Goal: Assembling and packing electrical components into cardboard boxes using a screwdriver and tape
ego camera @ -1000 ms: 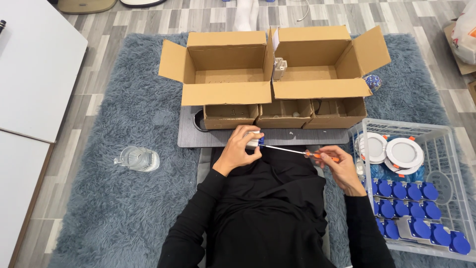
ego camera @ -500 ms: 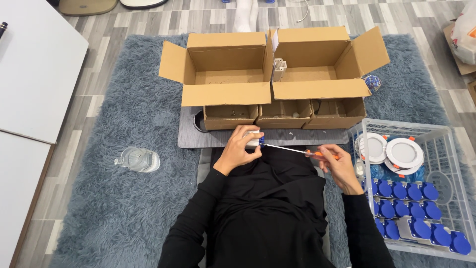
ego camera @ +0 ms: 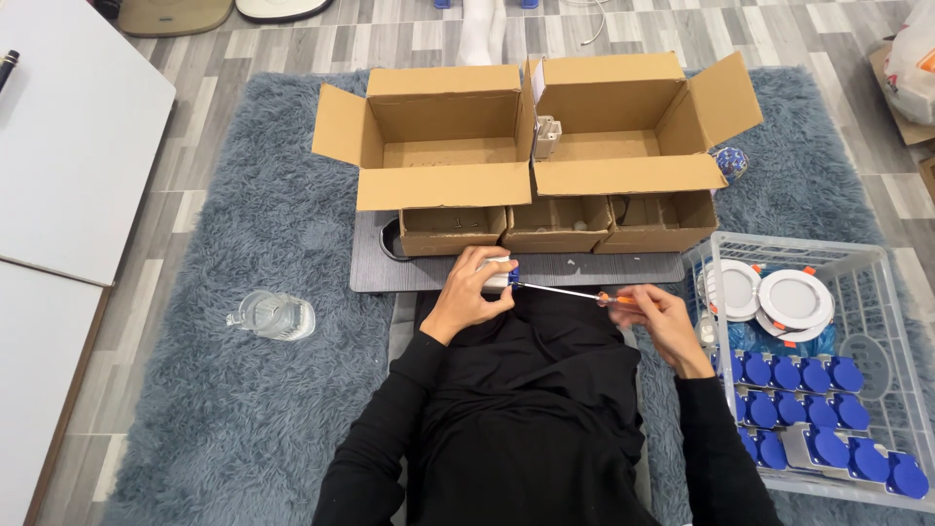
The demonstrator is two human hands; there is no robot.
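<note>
A long, thin screwdriver (ego camera: pixel 565 290) lies nearly level, tip toward the small white-and-blue part (ego camera: pixel 502 277) clamped in the left hand (ego camera: pixel 471 289), orange handle gripped by the right hand (ego camera: pixel 654 314), just in front of the grey board (ego camera: pixel 375 273). Behind the board stand open cardboard boxes (ego camera: pixel 458 146) on a shaggy blue-grey rug (ego camera: pixel 234 224) over wood-plank flooring; a wire basket (ego camera: pixel 877 292) of round lamps sits right of it.
</note>
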